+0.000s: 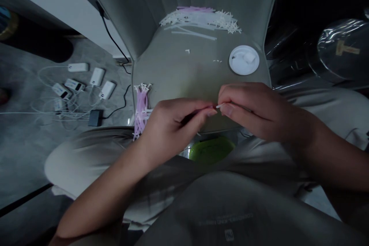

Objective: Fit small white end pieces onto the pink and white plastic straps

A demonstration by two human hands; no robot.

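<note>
Above the front of a grey chair seat (173, 73), my two hands meet fingertip to fingertip. My right hand (253, 109) pinches a small white plastic piece (219, 106), whose end pokes out toward the other hand. My left hand (178, 125) is closed in a pinch right beside it; its fingers hide what they hold, if anything. Left of that hand lies a bundle of pink tubes with white branched ends (141, 109). Across the back of the seat is a pile of white tubes and small connectors (201, 20), with pink tubes (196, 9) behind.
A round white dish (244, 60) with small items sits at the seat's right. Tiny white bits (217, 61) and one angled connector (188, 51) lie loose. Below the front edge is a green container (211, 150). White devices with cables (98, 77) cover floor at left.
</note>
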